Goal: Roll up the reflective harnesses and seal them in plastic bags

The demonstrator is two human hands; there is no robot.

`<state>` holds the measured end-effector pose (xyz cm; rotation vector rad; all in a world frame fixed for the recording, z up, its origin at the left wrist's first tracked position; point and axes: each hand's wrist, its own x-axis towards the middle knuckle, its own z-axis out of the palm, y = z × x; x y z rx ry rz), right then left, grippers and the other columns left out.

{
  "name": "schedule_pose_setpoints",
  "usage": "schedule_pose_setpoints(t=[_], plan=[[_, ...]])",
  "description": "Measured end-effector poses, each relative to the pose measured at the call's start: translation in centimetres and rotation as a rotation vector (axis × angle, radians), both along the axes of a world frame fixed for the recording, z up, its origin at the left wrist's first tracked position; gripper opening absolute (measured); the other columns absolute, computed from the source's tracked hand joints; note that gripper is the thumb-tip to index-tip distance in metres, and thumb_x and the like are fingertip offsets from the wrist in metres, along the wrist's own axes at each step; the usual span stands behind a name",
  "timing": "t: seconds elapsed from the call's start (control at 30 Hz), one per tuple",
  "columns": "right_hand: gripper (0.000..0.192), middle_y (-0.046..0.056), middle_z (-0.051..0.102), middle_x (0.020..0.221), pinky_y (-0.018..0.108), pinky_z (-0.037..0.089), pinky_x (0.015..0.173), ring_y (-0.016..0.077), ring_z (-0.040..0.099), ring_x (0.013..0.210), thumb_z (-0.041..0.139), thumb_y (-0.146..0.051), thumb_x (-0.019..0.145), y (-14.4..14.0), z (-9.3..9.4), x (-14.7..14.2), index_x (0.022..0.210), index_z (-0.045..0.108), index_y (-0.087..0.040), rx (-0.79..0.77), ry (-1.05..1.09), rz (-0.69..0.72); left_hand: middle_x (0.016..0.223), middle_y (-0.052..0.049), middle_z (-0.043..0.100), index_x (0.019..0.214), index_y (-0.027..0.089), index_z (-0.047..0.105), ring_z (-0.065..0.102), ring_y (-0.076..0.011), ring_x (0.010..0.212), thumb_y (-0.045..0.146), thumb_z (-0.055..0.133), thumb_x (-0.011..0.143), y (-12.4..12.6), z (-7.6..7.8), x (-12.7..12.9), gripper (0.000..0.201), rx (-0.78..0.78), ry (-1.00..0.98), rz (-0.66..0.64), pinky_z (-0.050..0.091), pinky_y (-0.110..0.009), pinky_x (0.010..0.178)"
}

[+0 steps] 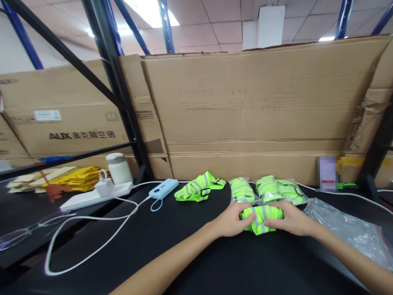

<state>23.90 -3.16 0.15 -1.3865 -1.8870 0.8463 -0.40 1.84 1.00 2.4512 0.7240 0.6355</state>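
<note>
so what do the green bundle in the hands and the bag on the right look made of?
Folded vest, gripped by left hand and right hand: likely woven synthetic fabric, matte fluorescent yellow-green, with grey bands that look like reflective tape. Plastic bag: thin clear film, glossy and crinkled, with what seems a zip strip at its edge.

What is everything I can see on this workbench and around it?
folded vest: one, neon green with grey stripes, held between both hands
loose vest: one, neon green, behind and left of the hands
bagged vests: about three, neon green in clear bags, just behind the hands
empty plastic bag: one, clear, right of the hands
power bank: one, pale blue, left of the loose vest
power strip: one, white, far left
white jar: one, behind the strip
cardboard sheets: several, brown, along the back
left hand: on the vest's left end
right hand: on its right end
</note>
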Motion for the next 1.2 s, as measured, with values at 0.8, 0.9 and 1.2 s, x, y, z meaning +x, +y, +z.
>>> schedule_pose_setpoints(t=[0.8, 0.9, 1.2], plan=[[0.056, 0.000, 0.058, 0.084, 0.027, 0.053, 0.057, 0.0127, 0.051, 0.064, 0.081, -0.059, 0.075, -1.8, -1.8, -4.5, 0.111, 0.063, -0.021, -0.201, 0.831, -0.106, 0.101, -0.007, 0.073, 0.106, 0.016, 0.062, 0.066, -0.0263, 0.098, 0.055, 0.080, 0.074, -2.9, -1.5, 2.9, 0.053, -0.635, -0.638, 0.371, 0.053, -0.035, 0.088], [0.068, 0.000, 0.059, 0.090, 0.028, 0.054, 0.051, 0.0124, 0.051, 0.059, 0.069, -0.069, 0.082, -1.2, -3.1, -4.6, 0.129, 0.049, -0.024, -0.146, 0.789, -0.134, 0.099, -0.005, 0.072, 0.106, 0.018, 0.057, 0.066, -0.0241, 0.093, 0.056, 0.077, 0.078, -3.5, -1.7, 3.5, 0.051, -0.632, -0.625, 0.310, 0.054, -0.035, 0.085], [0.061, 0.005, 0.066, 0.100, 0.034, 0.060, 0.053, 0.0184, 0.064, 0.065, 0.059, -0.063, 0.092, -0.5, -3.2, -3.4, 0.135, 0.042, -0.024, -0.058, 0.685, -0.109, 0.124, -0.011, 0.061, 0.126, 0.020, 0.049, 0.057, -0.0272, 0.118, 0.048, 0.059, 0.096, -4.6, -2.7, 4.3, 0.042, -0.401, -0.412, 0.251, 0.048, -0.042, 0.103]])
